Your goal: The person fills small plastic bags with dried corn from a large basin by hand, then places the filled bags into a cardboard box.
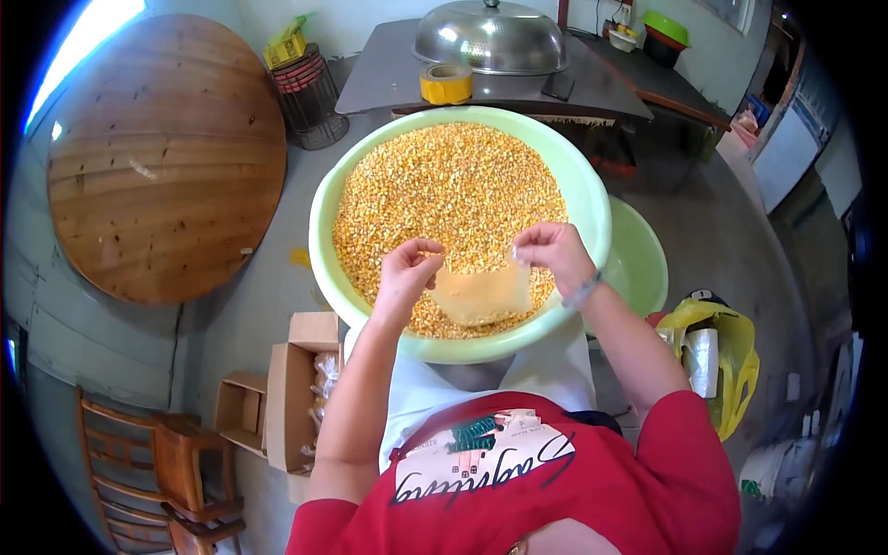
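Head view, looking straight down: small clear plastic bag (pixel 483 291) held open over a big pale green basin (pixel 592 199) full of yellow corn kernels (pixel 449 190). Left hand (pixel 409 268) pinching the bag's left top corner between thumb and fingertips, right hand (pixel 553 252) pinching the right top corner the same way — bag stretched flat between them, hanging just above the kernels at the near side of the basin. Second, smaller green basin (pixel 643 264) tucked just beside the big one on the right. Yellow plastic bag (pixel 731 356) with a roll of clear bags further right, open cardboard boxes (pixel 291 388) down on the left, round wooden tabletop (pixel 162 157) leaning at far left. Roll of yellow tape (pixel 446 83) and a metal dome cover (pixel 490 37) on the table behind.
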